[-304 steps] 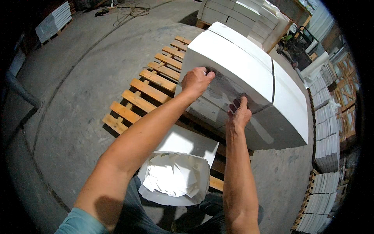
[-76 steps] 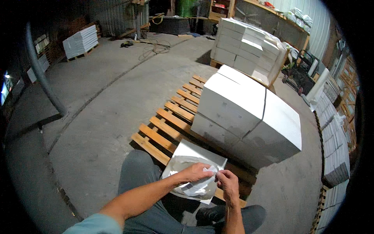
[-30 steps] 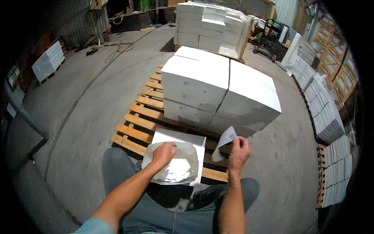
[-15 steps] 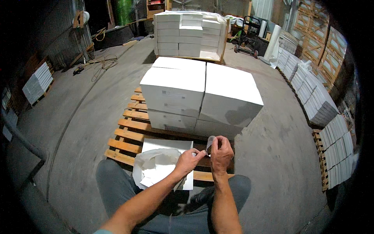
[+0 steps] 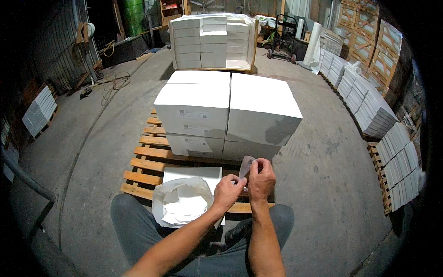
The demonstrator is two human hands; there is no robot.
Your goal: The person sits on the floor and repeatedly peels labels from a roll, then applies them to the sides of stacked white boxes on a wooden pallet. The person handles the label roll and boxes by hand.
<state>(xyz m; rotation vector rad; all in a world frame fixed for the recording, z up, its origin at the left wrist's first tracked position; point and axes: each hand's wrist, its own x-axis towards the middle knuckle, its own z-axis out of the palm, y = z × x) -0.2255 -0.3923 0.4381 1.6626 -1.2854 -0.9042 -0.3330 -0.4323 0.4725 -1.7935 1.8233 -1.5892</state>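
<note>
We see both hands meet low in the centre, at about six o'clock: the left hand [image 5: 227,191] and the right hand [image 5: 261,179] pinch a small pale slip [image 5: 246,165] between fingertips, its upper end tilted toward twelve. At eight o'clock from the hands lies an open white bag [image 5: 182,206] of crumpled white sheets, resting on a flat white box [image 5: 194,174] on the wooden pallet [image 5: 143,164]. Toward twelve o'clock, large white cartons [image 5: 228,111] are stacked on that pallet. At three o'clock, white panel stacks [image 5: 383,129] line the concrete floor [image 5: 323,184].

Dim warehouse, bare concrete floor [image 5: 323,152], corrugated wall [image 5: 55,51]
</note>
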